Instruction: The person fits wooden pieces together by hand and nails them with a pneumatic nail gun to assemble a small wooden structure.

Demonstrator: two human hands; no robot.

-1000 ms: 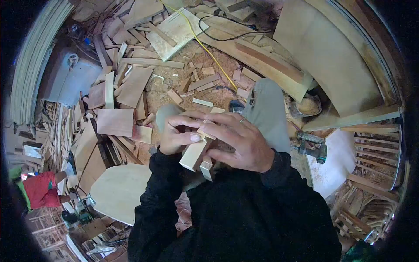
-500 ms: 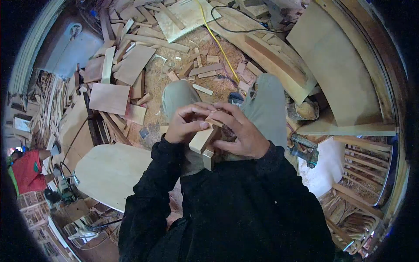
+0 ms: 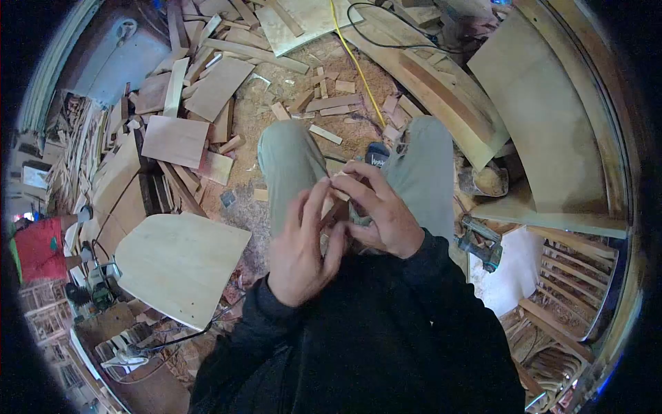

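Observation:
Over my lap, a small pale wooden block [image 3: 334,210] is between my two hands, mostly hidden by the fingers. My right hand [image 3: 386,214] grips it from the right, fingers bent over its top and thumb low on the near side. My left hand [image 3: 298,245] is partly blurred. Its index finger reaches the block's upper end, close to the right fingertips, and its thumb lies along the near side. Both hands are closed about the block. The second wood piece beneath it cannot be made out now.
Scrap boards and offcuts [image 3: 331,103] litter the sawdust-covered floor ahead. A large rounded board [image 3: 179,259] lies to my left. On the right are a power tool [image 3: 480,243], a container of sawdust [image 3: 488,181] and a slatted wooden frame [image 3: 572,276]. Another person [image 3: 43,250] is far left.
My left hand has shifted down and turned, its fingers now pointing up along the block. The block, plainly visible before, is mostly covered. My right hand has barely moved.

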